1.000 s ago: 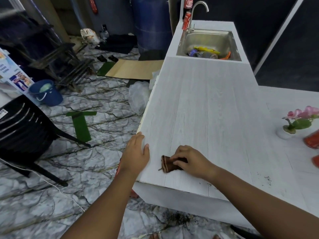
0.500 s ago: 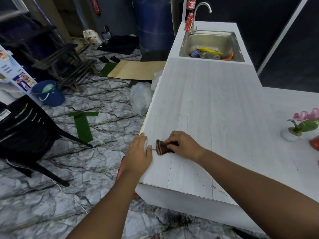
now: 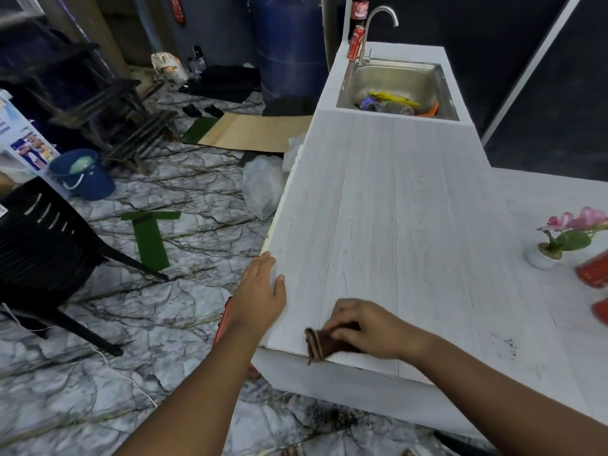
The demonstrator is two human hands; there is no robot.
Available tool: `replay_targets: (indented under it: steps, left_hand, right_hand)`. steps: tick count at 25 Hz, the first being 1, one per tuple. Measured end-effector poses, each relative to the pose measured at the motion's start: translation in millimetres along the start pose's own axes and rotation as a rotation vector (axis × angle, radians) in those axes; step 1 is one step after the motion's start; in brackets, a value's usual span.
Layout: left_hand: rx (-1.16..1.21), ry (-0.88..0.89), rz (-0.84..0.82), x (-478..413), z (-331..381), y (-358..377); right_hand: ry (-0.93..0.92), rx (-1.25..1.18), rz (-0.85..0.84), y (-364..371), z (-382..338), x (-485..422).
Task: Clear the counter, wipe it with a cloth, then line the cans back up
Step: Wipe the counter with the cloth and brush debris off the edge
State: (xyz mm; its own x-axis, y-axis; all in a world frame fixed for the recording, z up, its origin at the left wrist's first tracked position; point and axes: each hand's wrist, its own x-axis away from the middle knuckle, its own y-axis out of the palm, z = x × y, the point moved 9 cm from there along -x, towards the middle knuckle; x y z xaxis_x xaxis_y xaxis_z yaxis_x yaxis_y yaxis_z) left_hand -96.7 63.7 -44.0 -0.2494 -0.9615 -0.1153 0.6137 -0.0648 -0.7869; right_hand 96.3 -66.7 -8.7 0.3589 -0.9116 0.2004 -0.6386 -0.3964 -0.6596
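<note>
Pulled back to the counter's near edge, right hand pinches the cloth, half-hidden; left hand lies flat; lower-right cans cut off.

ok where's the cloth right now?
The cloth is under the right hand at the near edge of the counter, close to its near-left corner; the left hand rests on the counter's left edge beside it.

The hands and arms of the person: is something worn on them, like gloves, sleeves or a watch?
Nothing is worn. The left hand and right hand are bare, without gloves, rings or a watch. Both forearms are uncovered as far as the frame shows; no sleeve is visible.
</note>
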Motion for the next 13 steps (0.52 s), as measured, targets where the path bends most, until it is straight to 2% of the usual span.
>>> replay_targets:
  steps: [2, 5, 8, 13]
  left_hand:
    - [0.001, -0.003, 0.001, 1, 1, -2]
    - [0.005, 0.003, 0.008, 3, 5, -3]
    - [0.002, 0.006, 0.010, 3, 6, -4]
    - [0.007, 0.021, 0.021, 4, 5, -2]
  right_hand:
    - [0.039, -0.070, 0.124, -31, 4, -22]
    - [0.081, 0.038, 0.278, -64, 16, -46]
    - [0.110, 0.116, 0.308, -55, 28, -37]
    - [0.015, 0.134, 0.342, -14, 18, 23]
